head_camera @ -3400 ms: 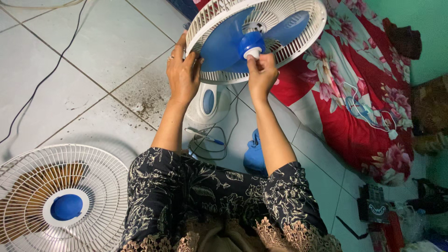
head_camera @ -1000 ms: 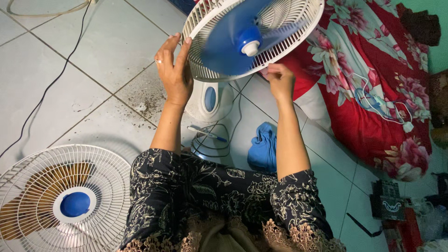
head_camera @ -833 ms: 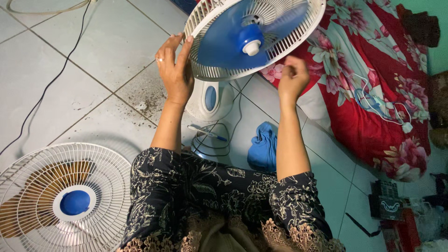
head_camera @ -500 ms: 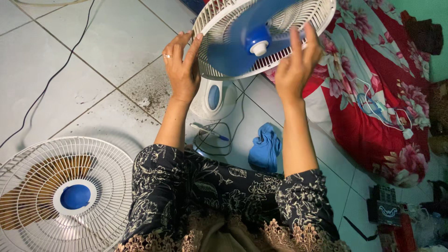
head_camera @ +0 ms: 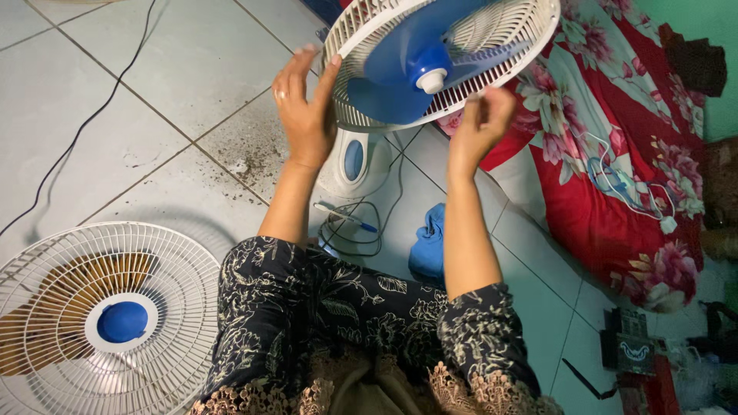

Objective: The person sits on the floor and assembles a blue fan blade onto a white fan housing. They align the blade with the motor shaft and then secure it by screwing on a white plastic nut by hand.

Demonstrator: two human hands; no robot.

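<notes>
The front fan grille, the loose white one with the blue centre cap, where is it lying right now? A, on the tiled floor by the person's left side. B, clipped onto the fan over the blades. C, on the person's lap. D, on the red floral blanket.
A: the front fan grille lies flat on the tiled floor at the person's left, while the blue blades stand uncovered.
</notes>
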